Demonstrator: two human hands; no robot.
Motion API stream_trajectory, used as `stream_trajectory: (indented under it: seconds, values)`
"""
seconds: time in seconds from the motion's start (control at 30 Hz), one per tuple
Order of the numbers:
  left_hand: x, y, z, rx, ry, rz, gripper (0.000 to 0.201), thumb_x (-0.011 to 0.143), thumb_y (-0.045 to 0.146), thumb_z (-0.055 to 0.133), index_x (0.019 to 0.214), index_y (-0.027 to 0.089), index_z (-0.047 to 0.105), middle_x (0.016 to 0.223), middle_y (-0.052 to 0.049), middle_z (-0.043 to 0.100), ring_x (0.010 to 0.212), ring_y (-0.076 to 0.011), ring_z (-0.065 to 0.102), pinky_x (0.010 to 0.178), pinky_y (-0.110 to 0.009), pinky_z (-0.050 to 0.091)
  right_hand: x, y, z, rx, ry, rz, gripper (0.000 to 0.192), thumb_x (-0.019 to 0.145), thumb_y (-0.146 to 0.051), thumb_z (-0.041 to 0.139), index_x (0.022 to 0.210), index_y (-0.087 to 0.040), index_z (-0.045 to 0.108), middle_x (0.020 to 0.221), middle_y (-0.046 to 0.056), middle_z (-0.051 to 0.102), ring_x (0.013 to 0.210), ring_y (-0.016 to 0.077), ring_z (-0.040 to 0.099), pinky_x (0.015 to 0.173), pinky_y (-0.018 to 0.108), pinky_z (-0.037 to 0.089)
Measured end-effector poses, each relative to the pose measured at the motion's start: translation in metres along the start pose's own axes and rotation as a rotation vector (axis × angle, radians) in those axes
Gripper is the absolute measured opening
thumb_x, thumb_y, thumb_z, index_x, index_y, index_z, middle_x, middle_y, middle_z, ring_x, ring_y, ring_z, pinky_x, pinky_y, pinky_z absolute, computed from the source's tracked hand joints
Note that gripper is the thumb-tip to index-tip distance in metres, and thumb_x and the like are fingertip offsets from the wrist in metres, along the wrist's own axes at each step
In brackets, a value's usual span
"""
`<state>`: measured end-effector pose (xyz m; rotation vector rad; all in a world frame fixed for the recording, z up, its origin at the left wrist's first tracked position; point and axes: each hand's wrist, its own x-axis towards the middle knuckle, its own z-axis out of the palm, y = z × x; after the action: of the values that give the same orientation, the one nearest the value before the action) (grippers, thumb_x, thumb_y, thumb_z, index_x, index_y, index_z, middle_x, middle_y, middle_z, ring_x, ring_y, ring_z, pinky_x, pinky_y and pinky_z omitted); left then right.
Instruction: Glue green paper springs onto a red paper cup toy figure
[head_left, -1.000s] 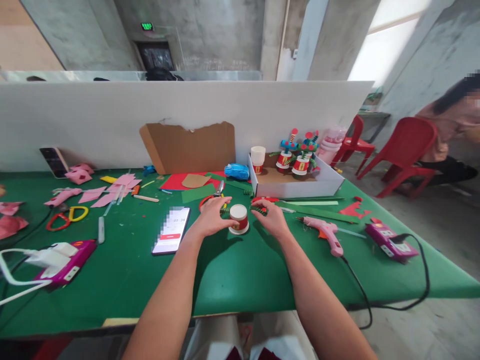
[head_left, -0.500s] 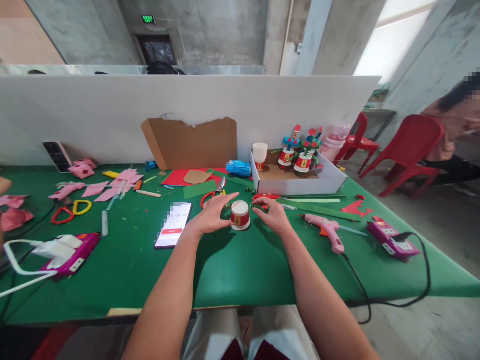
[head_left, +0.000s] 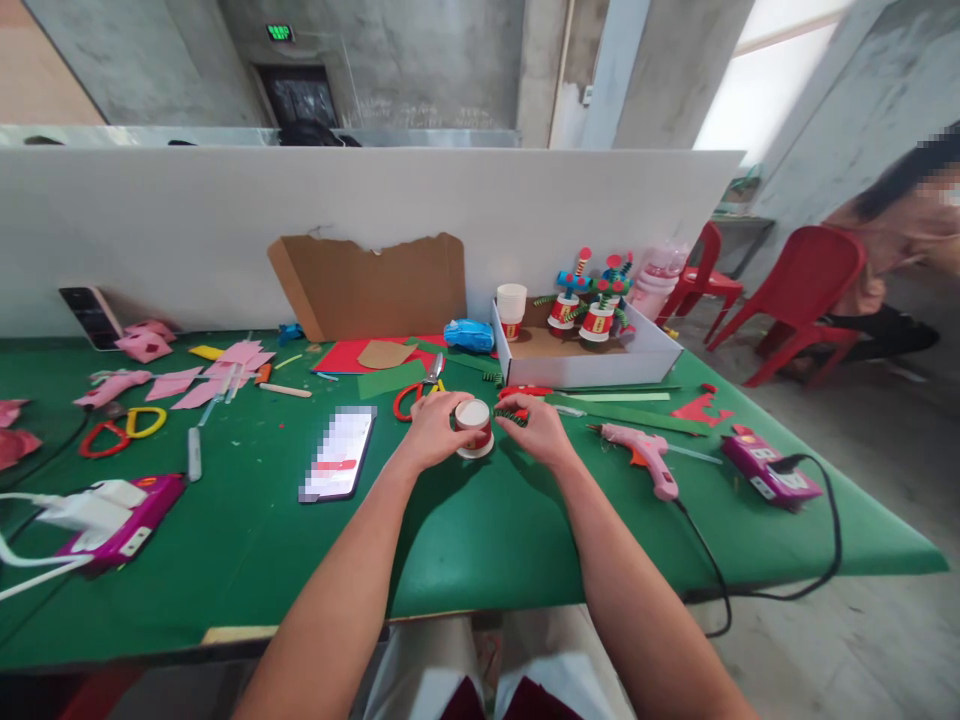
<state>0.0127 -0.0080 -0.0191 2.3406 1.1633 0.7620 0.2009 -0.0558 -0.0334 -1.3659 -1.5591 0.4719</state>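
Observation:
A red and white paper cup (head_left: 474,424) stands upside down on the green table in front of me. My left hand (head_left: 435,430) is closed on its left side, with the thumb across the front of the cup; the other fingertips are partly hidden behind it. Just right of the cup, my right hand (head_left: 534,427) pinches a green and dark folded paper spring (head_left: 510,416) between thumb and fingers. The spring points toward the cup's side; whether it touches I cannot tell.
A phone (head_left: 339,453) lies left, a pink glue gun (head_left: 641,455) right with its cord over the edge. Behind are red scissors (head_left: 417,392) and a white box (head_left: 592,372) holding cup figures. Power strips (head_left: 772,470) sit at both sides. A person (head_left: 892,240) sits far right.
My left hand has moved in from beside the cup and closed on it. My right hand still pinches the spring near the cup. The whole view has shifted slightly.

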Motion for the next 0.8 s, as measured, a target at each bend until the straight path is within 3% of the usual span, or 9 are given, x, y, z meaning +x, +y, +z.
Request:
stream_trajectory:
  seconds: [0.8]
  values:
    - [-0.0005, 0.0073, -0.0005, 0.059, -0.009, -0.038, 0.038, 0.068, 0.034, 0.075, 0.103, 0.026, 0.064, 0.111, -0.003, 0.069, 0.111, -0.0281, 0.056, 0.097, -0.044, 0.038, -0.0019, -0.0004, 0.0052, -0.046, -0.016, 0.035, 0.013, 0.073, -0.020, 0.066, 0.085, -0.020, 0.072, 0.090, 0.003, 0.075, 0.085, 0.0199, 0.068, 0.078, 0.033, 0.051]
